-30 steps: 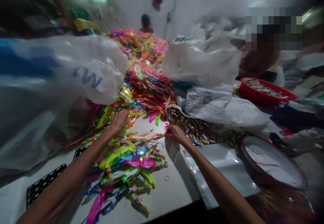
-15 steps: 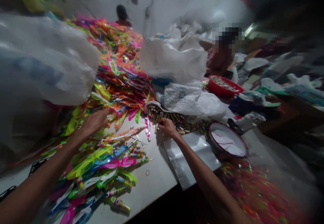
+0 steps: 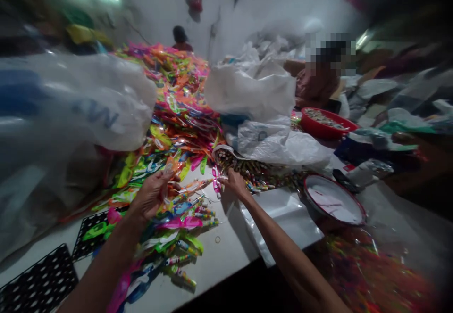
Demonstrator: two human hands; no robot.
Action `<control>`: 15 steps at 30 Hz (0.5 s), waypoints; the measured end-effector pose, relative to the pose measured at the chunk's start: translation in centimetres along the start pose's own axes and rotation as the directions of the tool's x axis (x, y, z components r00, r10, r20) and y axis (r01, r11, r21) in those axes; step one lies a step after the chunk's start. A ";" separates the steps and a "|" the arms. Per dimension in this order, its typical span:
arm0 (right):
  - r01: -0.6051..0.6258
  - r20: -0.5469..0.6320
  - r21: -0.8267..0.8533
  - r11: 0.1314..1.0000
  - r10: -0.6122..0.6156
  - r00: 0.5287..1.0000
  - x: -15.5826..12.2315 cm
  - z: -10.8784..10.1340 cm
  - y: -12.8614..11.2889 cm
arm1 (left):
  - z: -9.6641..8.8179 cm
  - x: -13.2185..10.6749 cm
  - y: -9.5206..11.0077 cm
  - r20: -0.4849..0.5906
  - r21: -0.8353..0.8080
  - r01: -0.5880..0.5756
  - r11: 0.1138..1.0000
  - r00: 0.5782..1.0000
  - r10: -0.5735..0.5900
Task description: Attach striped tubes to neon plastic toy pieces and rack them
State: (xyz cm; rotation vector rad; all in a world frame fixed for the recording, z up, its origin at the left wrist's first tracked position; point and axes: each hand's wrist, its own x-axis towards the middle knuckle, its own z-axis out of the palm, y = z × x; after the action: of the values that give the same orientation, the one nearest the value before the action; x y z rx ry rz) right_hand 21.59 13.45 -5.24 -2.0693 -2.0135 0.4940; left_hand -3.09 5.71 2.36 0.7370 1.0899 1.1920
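Hands (image 3: 236, 182) nearer pink plastic frame (image 3: 216, 181)

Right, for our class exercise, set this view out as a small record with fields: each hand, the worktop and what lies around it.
Left hand: holds an orange plastic piece
Right hand: beside pink toy glasses; any grip unclear
Worktop: white, strewn with toy glasses and printed tubes
White plastic sack: more tubes at its open mouth
Beyond the hands: heap of bright plastic pieces
People: one near a red bowl; another behind the heap
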 end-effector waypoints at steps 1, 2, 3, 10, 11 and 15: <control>0.011 0.028 0.013 1.000 -0.011 1.000 -0.3 0.1 0.2 | 0.5 -0.3 -0.5 0.019 0.006 -0.013 1.000 1.000 0.013; 0.014 0.051 0.027 1.000 -0.016 0.999 -0.5 0.3 0.3 | 1.0 -0.6 -1.0 0.045 0.015 -0.028 0.999 0.999 0.027; 0.010 0.063 0.039 0.999 -0.013 0.998 -0.6 0.4 0.3 | 1.5 -0.9 -1.5 0.074 0.023 -0.036 0.999 0.997 0.034; -0.024 0.043 0.166 0.986 0.017 0.999 -2.7 -1.2 0.2 | 3.5 -3.5 -4.0 0.156 0.044 0.010 0.999 0.988 -0.016; 0.002 0.064 0.217 0.976 -0.016 0.998 -3.5 -1.7 0.1 | 3.5 -3.9 -4.3 0.146 0.059 0.010 0.998 0.989 -0.019; 0.110 0.140 0.707 0.698 -0.291 0.946 -7.0 -3.5 -0.6 | 3.6 -4.9 -5.4 0.161 0.152 0.023 0.988 0.986 -0.047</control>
State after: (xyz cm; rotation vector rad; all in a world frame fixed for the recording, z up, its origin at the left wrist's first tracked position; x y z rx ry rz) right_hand 22.34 6.75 -1.11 -1.3496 -1.7355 1.2823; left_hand 2.19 -0.07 0.00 0.9122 1.0572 1.0081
